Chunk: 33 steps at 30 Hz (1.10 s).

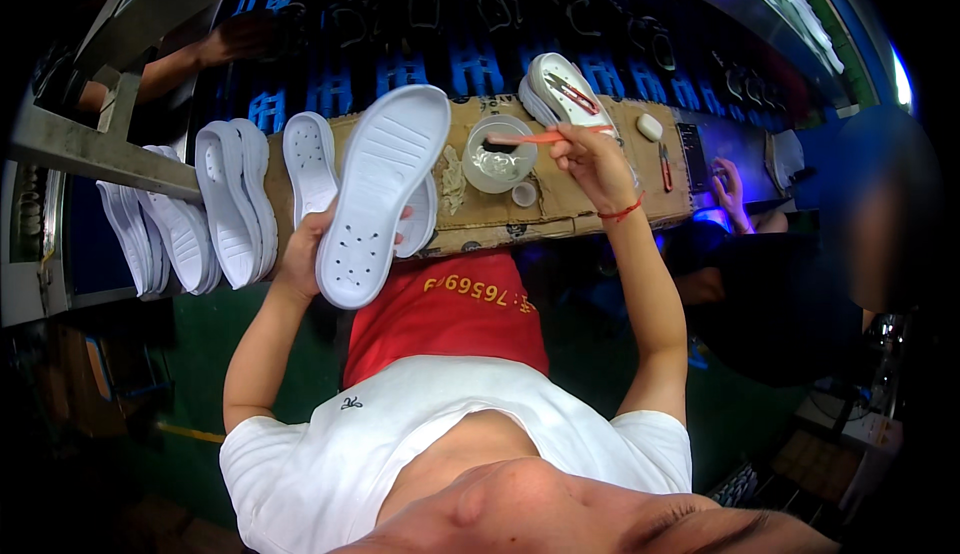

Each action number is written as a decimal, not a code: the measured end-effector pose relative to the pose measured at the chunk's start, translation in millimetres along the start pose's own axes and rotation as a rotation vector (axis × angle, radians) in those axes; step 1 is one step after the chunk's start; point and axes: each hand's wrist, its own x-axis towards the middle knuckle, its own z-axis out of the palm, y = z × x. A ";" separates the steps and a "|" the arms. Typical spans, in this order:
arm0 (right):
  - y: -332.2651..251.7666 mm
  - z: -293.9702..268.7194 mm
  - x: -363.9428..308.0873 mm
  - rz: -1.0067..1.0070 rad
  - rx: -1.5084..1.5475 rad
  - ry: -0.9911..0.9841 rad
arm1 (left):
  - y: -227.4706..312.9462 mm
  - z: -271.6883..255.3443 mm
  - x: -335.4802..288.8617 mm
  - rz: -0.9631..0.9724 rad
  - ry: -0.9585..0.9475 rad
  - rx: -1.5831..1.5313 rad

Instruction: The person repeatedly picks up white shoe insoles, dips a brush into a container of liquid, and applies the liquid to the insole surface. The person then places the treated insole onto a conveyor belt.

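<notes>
Two hands are busy: our left hand [303, 254] is closed on the edge of a white sole [385, 194], its inner face turned up, and our right hand [595, 164] pinches a brush [548, 138] by its reddish handle. We judge the step to be wetting the brush for work on that sole, so we would load the bristles lightly, wipe the excess on the rim, and grip the sole only by its side so that no fingertip crosses the face; even strokes should then leave fewer drips. Just left of the right fingers, under the bristles, stands a see-through bowl [500, 176] with something clear, seemingly liquid, in it. Below the brush and near those fingers is a small cup [523, 194]; we cannot tell what it holds. Beyond the right fingertips lies another sole [542, 76], carrying red-handled snips [575, 96] in its hollow. Right of that hand, farther out, rest a white rounded piece [650, 128] and a red-handled tool [666, 167]. Left of the left fingers, more soles [232, 209] stand in a row.
</notes>
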 end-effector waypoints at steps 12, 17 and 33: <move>-59.1 118.7 18.2 -0.949 -1.140 -0.755 | -16.0 1.9 17.1 -0.323 -0.067 -0.177; -92.4 85.4 46.9 -0.903 -1.151 -0.592 | -19.6 9.4 23.2 -0.262 -0.142 -0.227; -14.7 51.8 -39.5 -0.747 -0.948 -0.500 | -14.0 -1.7 43.1 0.226 -0.124 -0.038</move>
